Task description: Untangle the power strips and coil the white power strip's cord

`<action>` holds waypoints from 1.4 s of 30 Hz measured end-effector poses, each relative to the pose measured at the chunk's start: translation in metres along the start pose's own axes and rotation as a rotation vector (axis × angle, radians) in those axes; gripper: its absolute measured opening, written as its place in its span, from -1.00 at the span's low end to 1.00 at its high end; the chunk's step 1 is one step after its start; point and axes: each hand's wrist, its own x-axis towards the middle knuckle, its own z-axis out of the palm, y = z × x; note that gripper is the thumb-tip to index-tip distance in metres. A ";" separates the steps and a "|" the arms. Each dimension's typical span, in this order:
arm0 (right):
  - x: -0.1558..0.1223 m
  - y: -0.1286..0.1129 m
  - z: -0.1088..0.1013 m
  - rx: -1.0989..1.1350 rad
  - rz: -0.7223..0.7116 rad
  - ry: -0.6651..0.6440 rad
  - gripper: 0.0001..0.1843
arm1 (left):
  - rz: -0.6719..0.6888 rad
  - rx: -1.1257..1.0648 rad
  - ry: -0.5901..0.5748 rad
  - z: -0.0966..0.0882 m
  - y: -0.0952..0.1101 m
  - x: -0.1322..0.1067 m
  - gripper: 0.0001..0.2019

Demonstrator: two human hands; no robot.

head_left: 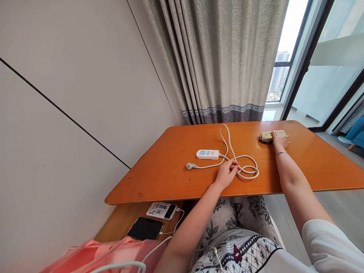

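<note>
A white power strip with blue-marked sockets lies near the middle of the wooden table. Its white power cord loops loosely to the right, then runs back left to a plug. My left hand rests at the crossing of the loops, fingers curled in on the cord; the exact grip is partly hidden. Farther right, my right hand is closed over a beige power strip, thumb on top. A dark cord lies bunched at that strip's left end.
The orange-brown table has its near edge at my lap. Below it on the left, a black phone and a white power bank lie by a pink bag. A curtain and window stand behind.
</note>
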 end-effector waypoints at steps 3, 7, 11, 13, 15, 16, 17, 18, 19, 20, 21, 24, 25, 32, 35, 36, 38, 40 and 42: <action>-0.003 0.005 -0.003 -0.012 -0.062 0.024 0.01 | 0.008 0.041 -0.019 0.000 0.002 -0.001 -0.88; -0.006 0.010 -0.007 0.045 -0.123 0.059 -0.20 | 0.032 0.083 -0.044 0.000 0.005 -0.003 -0.89; -0.008 0.014 -0.011 0.138 -0.149 0.114 -0.46 | 0.061 0.142 -0.056 0.000 0.006 -0.004 -0.89; -0.010 0.017 -0.013 0.188 -0.154 0.140 -0.55 | 0.083 0.183 -0.057 -0.001 0.006 -0.004 -0.89; -0.014 0.018 -0.016 0.236 -0.164 0.161 -0.61 | 0.103 0.219 -0.054 -0.001 0.007 -0.005 -0.90; -0.016 0.019 -0.016 0.258 -0.175 0.165 -0.62 | 0.111 0.230 -0.050 -0.001 0.007 -0.005 -0.90; -0.020 0.019 -0.017 0.280 -0.192 0.161 -0.62 | 0.120 0.238 -0.043 -0.001 0.007 -0.004 -0.90; -0.024 0.018 -0.017 0.301 -0.218 0.145 -0.62 | 0.127 0.243 -0.035 -0.001 0.008 -0.004 -0.91; -0.029 0.017 -0.016 0.320 -0.253 0.114 -0.62 | 0.134 0.248 -0.024 -0.001 0.008 -0.004 -0.90; -0.036 0.015 -0.014 0.337 -0.294 0.069 -0.63 | 0.141 0.257 -0.012 -0.002 0.007 -0.004 -0.90; -0.044 0.012 -0.012 0.352 -0.341 0.007 -0.65 | 0.148 0.273 0.003 -0.002 0.007 -0.003 -0.89; -0.078 0.004 -0.004 0.365 -0.483 -0.273 -0.72 | 0.156 0.350 0.049 -0.003 0.003 -0.002 -0.89; -0.092 0.002 -0.003 0.359 -0.529 -0.390 -0.74 | 0.153 0.379 0.060 -0.003 0.001 -0.002 -0.89; -0.192 0.013 -0.039 0.042 -0.933 -1.194 -0.52 | 0.085 0.514 0.041 -0.004 -0.007 -0.002 -0.79; -0.213 0.026 -0.064 -0.128 -1.038 -1.082 -0.39 | 0.063 0.525 0.044 -0.004 -0.008 -0.003 -0.75; -0.217 0.029 -0.070 -0.133 -1.031 -1.037 -0.41 | 0.058 0.523 0.049 -0.004 -0.009 -0.004 -0.74; -0.220 0.033 -0.079 -0.056 -0.980 -0.996 -0.48 | 0.052 0.514 0.056 -0.005 -0.011 -0.003 -0.72; -0.221 0.031 -0.085 0.112 -0.895 -0.976 -0.56 | 0.053 0.508 0.060 -0.007 -0.013 -0.002 -0.67; -0.222 0.026 -0.092 0.322 -0.754 -0.948 -0.62 | 0.073 0.518 0.066 -0.008 -0.014 0.001 -0.61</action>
